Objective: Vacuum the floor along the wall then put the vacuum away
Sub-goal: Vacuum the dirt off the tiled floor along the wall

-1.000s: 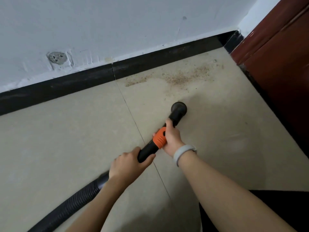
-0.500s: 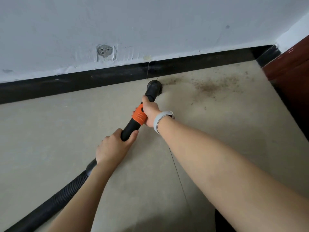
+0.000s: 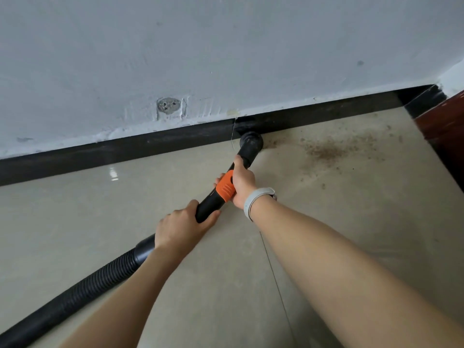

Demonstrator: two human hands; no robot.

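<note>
**Nozzle at the baseboard**

While the right hand (image 3: 243,182) clasps the vacuum wand (image 3: 213,200) at its orange collar (image 3: 225,187), the left hand (image 3: 179,228) grasps it lower, just above the ribbed hose (image 3: 75,295). Its nozzle (image 3: 251,143) seems to touch the black baseboard (image 3: 125,149), just beside brown dirt (image 3: 326,151) on the floor (image 3: 88,217).

Beige tiled floor (image 3: 326,222), glossy, thin grout line running from the baseboard toward the camera. Brown dust and crumb patch (image 3: 326,151) on the floor near the right corner, scattered specks around it. Black round vacuum nozzle (image 3: 251,141) down on the floor, touching the black baseboard (image 3: 125,149). Black ribbed hose (image 3: 75,295) runs low over the floor at lower left.
</note>
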